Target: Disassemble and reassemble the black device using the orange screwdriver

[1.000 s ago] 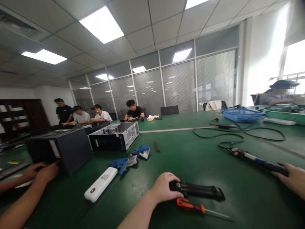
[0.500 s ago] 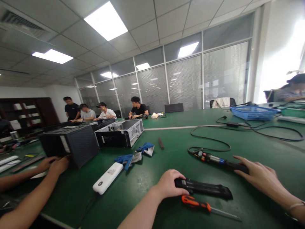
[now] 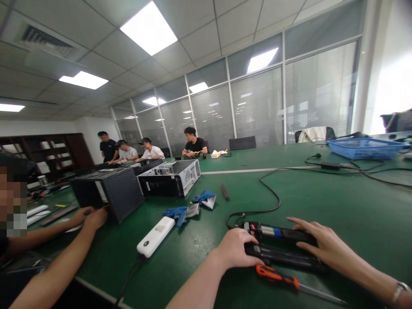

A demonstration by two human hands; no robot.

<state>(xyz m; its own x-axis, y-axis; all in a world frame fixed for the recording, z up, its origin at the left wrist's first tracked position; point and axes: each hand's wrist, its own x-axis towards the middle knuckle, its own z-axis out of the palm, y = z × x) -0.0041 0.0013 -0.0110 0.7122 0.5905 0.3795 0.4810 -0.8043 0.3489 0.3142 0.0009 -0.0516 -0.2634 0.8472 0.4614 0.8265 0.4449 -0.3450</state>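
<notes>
My left hand is curled over the near end of a long black bar-shaped part lying on the green table. My right hand lies with fingers stretched flat on a corded electric screwdriver, which rests right behind and alongside the black part. An orange-handled screwdriver lies just in front of both hands, untouched.
A co-worker's arms reach to a black computer case on the left; a second open case stands behind. A white power bank, blue gloves, cables and a blue basket lie around. Several people sit at the far end.
My right hand has dragged the electric screwdriver leftward and nearer, up against the black part. My left hand has stayed on the part's end. The view has turned left.
</notes>
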